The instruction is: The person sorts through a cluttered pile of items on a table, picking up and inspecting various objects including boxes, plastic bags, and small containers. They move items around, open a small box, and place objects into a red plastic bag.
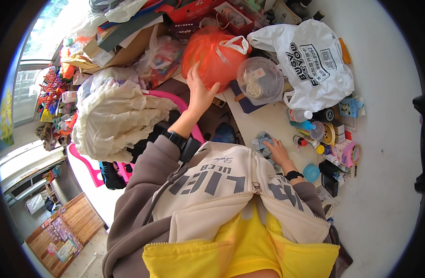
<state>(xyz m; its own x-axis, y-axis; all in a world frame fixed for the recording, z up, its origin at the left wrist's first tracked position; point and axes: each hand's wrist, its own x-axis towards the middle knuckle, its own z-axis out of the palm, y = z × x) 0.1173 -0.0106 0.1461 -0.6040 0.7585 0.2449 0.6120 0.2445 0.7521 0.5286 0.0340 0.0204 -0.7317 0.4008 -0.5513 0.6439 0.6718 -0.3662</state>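
My left hand [201, 87] reaches forward, with thumb and fingers apart. It lies against the near side of a full red plastic bag [212, 52] with white tied handles, without gripping it. My right hand [279, 153] is low over the pale tabletop [249, 121], its fingers on a crumpled grey-blue cloth [262, 140] that it holds down. A round clear plastic container [259, 80] with something pale inside stands right of the red bag, partly over a dark blue flat box [245, 97].
A white plastic carrier bag [313, 66] bearing print lies at the far right. Bottles [299, 114] and small boxes line the wall side, near a blue round lid [311, 172]. To the left, a pink chair [174, 99] carries cream fabric [115, 118]. Behind stands a cardboard box [139, 45].
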